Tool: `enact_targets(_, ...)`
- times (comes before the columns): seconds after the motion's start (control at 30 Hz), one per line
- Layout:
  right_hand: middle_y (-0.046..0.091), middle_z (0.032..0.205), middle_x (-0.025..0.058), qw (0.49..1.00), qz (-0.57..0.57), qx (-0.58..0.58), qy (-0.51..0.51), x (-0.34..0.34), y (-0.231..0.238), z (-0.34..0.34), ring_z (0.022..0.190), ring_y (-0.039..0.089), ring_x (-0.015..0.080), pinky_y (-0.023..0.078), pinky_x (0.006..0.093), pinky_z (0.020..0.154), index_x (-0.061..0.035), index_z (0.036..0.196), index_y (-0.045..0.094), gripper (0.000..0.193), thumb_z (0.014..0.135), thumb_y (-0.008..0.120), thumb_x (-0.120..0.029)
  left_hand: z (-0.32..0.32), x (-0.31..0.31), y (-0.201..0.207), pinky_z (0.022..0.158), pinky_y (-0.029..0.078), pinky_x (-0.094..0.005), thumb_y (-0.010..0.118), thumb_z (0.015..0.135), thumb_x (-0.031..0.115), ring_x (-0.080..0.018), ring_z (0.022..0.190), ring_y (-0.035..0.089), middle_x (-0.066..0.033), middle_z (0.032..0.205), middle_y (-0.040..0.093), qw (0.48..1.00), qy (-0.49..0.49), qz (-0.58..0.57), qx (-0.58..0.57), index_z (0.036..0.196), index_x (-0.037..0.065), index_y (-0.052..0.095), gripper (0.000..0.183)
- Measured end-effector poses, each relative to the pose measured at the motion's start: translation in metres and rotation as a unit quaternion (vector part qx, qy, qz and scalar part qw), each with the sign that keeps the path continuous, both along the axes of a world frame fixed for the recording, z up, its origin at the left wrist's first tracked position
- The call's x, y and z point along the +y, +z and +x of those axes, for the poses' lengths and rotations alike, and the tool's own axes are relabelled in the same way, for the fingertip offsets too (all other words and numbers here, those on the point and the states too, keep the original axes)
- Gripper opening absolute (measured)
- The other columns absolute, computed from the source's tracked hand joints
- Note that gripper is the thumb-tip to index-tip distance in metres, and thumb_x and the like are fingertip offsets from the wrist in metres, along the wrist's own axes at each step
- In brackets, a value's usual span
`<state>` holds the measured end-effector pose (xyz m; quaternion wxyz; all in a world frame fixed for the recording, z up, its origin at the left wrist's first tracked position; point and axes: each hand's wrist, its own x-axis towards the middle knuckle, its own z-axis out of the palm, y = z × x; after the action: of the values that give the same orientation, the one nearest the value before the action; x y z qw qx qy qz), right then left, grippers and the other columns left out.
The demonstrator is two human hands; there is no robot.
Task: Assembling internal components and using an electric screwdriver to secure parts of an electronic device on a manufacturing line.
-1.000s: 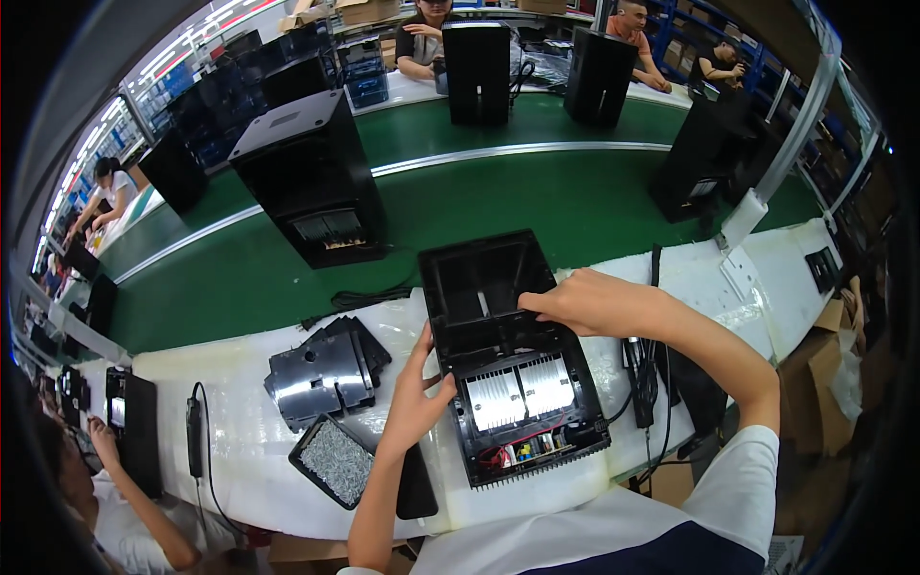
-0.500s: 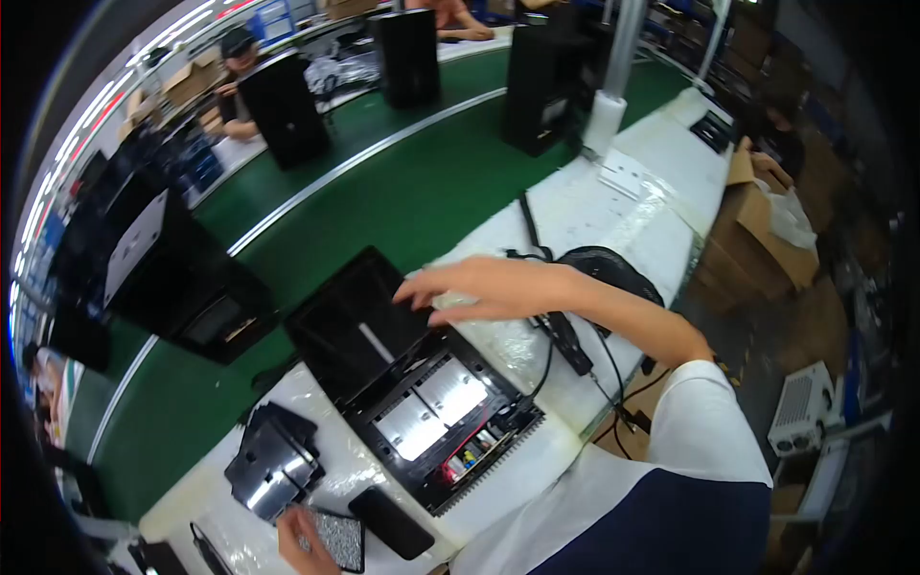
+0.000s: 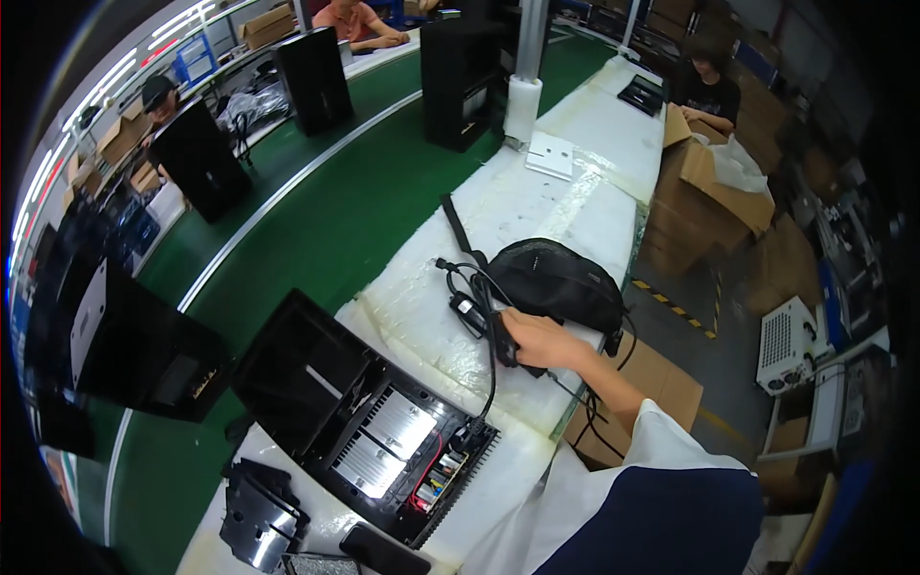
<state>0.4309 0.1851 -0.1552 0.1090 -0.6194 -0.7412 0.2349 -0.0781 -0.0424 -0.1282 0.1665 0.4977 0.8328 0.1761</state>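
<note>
My right hand (image 3: 539,339) is closed around a black elongated block with cords (image 3: 504,342) on the white padded bench; its exact kind is unclear. Beside it lie a looped black cable (image 3: 476,278) and a small black adapter (image 3: 468,313). A cord runs down to an opened black device (image 3: 388,441), which shows silver metal plates, coloured wires and a finned edge. Its black cover (image 3: 299,369) stands tilted up behind it. My left hand is not in view.
A black bag (image 3: 556,278) rests beyond my right hand. Stacked black plastic parts (image 3: 261,517) and a dark phone-like slab (image 3: 385,551) lie near the device. Black cabinets (image 3: 144,340) stand on the green conveyor (image 3: 316,240). An open carton (image 3: 719,187) and other people are farther off.
My right hand has moved from above the raised cover, rightward to the corded block, and closed on it. My left hand has left the view. The view has shifted right.
</note>
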Motion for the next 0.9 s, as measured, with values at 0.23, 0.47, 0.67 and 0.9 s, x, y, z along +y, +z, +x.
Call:
enact_targets(0.23, 0.052, 0.110, 0.0237, 0.986, 0.105, 0.127, 0.023, 0.003, -0.016, -0.023, 0.092, 0.056, 0.0390, 0.047, 0.0430, 0.075, 0.0001, 0.140, 0.031, 0.069, 0.086, 0.069, -0.020, -0.027, -0.027, -0.036, 0.063, 0.046, -0.0414, 0.050, 0.100, 0.020, -0.0298, 0.063, 0.054, -0.0128, 0.074, 0.061, 0.970, 0.083, 0.190, 0.124, 0.092, 0.000, 0.063, 0.026)
enact_targets(0.47, 0.054, 0.111, 0.0105, 0.874, 0.224, 0.422, -0.090, 0.028, 0.048, -0.012, 0.081, 0.060, 0.0203, 0.050, 0.0315, 0.073, 0.0010, 0.143, 0.025, 0.070, 0.087, 0.066, -0.004, -0.026, -0.024, -0.042, 0.063, 0.046, -0.0419, 0.053, 0.099, 0.020, -0.0311, 0.063, 0.055, -0.0147, 0.074, 0.062, 0.965, 0.109, 0.231, 0.059, 0.087, -0.002, 0.063, 0.027)
enact_targets(0.67, 0.053, 0.107, 0.0129, 0.726, 0.525, 0.432, -0.098, 0.031, 0.171, 0.021, 0.066, 0.059, 0.0163, 0.053, 0.0310, 0.057, -0.0107, 0.147, 0.019, 0.074, 0.089, 0.065, -0.008, 0.015, 0.023, -0.008, 0.074, 0.059, -0.0329, 0.061, 0.095, 0.008, -0.0267, 0.084, 0.070, -0.0191, 0.093, 0.070, 0.942, 0.060, 0.329, -0.041, 0.110, -0.008, 0.062, 0.022)
enact_targets(0.9, 0.048, 0.094, 0.0054, 0.519, 0.638, 0.569, 0.010, -0.040, 0.217, 0.037, 0.049, 0.044, 0.0075, 0.037, 0.0205, 0.035, -0.0104, 0.144, 0.027, 0.062, 0.097, 0.059, -0.035, 0.073, 0.061, 0.012, 0.074, 0.060, -0.0343, 0.060, 0.096, 0.008, -0.0263, 0.084, 0.070, -0.0198, 0.092, 0.070, 0.894, 0.065, 0.425, -0.129, 0.110, -0.008, 0.061, 0.022)
